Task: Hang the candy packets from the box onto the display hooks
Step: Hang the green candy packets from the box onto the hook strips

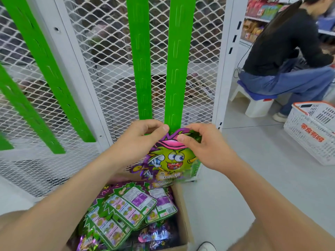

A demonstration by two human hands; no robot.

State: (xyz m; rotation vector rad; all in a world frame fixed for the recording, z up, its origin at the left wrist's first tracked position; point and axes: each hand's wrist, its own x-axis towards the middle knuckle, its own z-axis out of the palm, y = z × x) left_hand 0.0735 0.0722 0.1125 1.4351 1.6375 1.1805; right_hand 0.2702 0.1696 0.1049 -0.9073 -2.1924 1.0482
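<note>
Candy packet [170, 160]: pinching hands [143, 136] hide its top.

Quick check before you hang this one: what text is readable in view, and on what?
"零食有鸣": orange print on the side of the white basket.
Held candy packet: the lettering below the cartoon face is blurred and unreadable.
Loose packets in the box: the back labels are too small to read.
Far shelf goods: blurred, unreadable.
</note>
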